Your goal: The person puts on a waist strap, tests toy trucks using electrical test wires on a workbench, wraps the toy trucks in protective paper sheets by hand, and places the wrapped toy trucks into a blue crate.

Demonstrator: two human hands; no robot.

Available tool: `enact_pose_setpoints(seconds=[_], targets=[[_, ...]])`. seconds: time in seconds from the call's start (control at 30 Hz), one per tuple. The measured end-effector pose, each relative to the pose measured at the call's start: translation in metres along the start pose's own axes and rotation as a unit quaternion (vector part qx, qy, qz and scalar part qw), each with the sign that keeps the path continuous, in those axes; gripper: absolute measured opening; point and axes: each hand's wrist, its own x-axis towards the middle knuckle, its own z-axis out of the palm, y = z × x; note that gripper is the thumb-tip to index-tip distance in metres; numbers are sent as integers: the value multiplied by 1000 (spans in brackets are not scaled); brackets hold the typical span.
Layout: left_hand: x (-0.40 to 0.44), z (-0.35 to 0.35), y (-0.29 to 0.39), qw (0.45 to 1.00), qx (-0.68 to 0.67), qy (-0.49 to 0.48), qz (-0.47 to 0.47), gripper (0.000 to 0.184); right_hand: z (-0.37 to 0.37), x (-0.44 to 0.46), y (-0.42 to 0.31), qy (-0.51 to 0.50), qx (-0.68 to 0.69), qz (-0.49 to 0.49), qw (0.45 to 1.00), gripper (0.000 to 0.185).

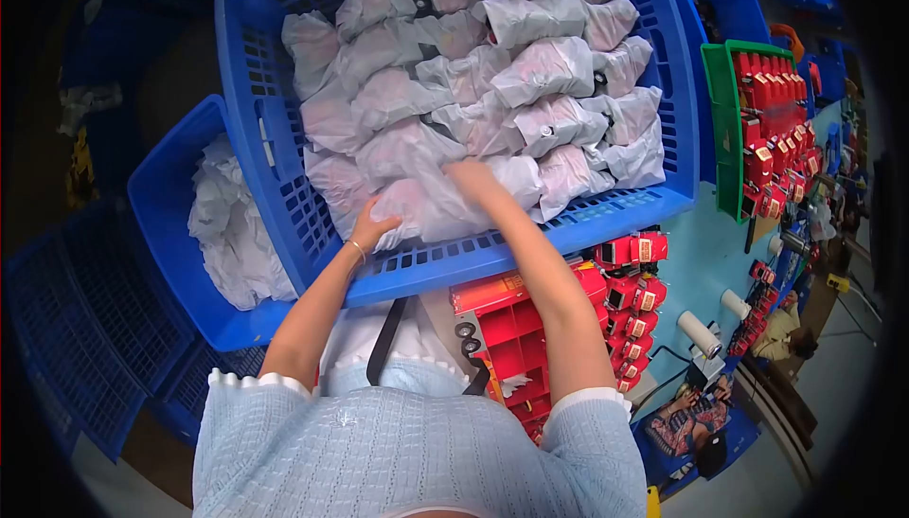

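Note:
A large blue basket [454, 267] holds rows of items wrapped in thin white bags, with red showing through some. My left hand [371, 226] is at the front of the basket, thumb apart from the fingers, against a wrapped item [405, 204]. Just right of it, my right hand [471, 180] reaches onto the same wrapped items; it is smeared by motion and its fingers are hard to make out. The bags hide part of both hands' contact.
A blue bin [161, 187] with white bags stands at the left. Red toy vehicles [632, 251] and a red compartment tray [516, 329] lie below right. A green crate [721, 130] of red vehicles is farther right. Other people [689, 423] sit at the lower right.

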Motion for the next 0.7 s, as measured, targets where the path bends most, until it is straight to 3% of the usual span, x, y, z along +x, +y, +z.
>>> enact_pose_setpoints(seconds=[0.1, 0.17, 0.23, 0.27, 0.3, 0.4, 0.43, 0.47, 0.53, 0.57, 0.63, 0.67, 0.7], targets=[[18, 20, -17, 998, 25, -50, 22, 69, 12, -9, -5, 36, -28, 4, 999, 30], [21, 11, -29, 998, 9, -54, 10, 75, -2, -16, -14, 10, -42, 36, 998, 34], [27, 7, -36, 994, 97, -45, 9, 78, 4, -24, -10, 119, -41, 40, 991, 39], [34, 3, -42, 992, 105, -63, 15, 78, -5, -38, -5, 126, -41, 60, 989, 39], [40, -1, -47, 990, 128, -59, 22, 78, -21, -52, -8, 234, 7, 76, 969, 44], [36, -11, -38, 983, 171, -49, 50, 78, -60, -117, 14, 508, 168, 143, 833, 55], [33, -11, -32, 980, 185, -35, 65, 76, -78, -152, 14, 581, 158, 246, 759, 57], [33, -15, -30, 979, 187, -42, 72, 76, -81, -186, 31, 631, 47, 339, 697, 61], [34, -21, -23, 941, 239, 64, 229, 69, -85, -240, 53, 666, -23, 475, 575, 64], [31, -15, -11, 940, 243, 57, 234, 69, -78, -246, 66, 669, -24, 481, 566, 64], [12, 9, 37, 893, 270, 132, 336, 62, -67, -249, 104, 620, 101, 603, 491, 61], [2, 27, 62, 890, 270, 128, 344, 62, -67, -257, 115, 625, 101, 604, 484, 61], [-12, 49, 90, 863, 282, 93, 410, 60, -71, -264, 121, 625, 142, 593, 487, 60]])
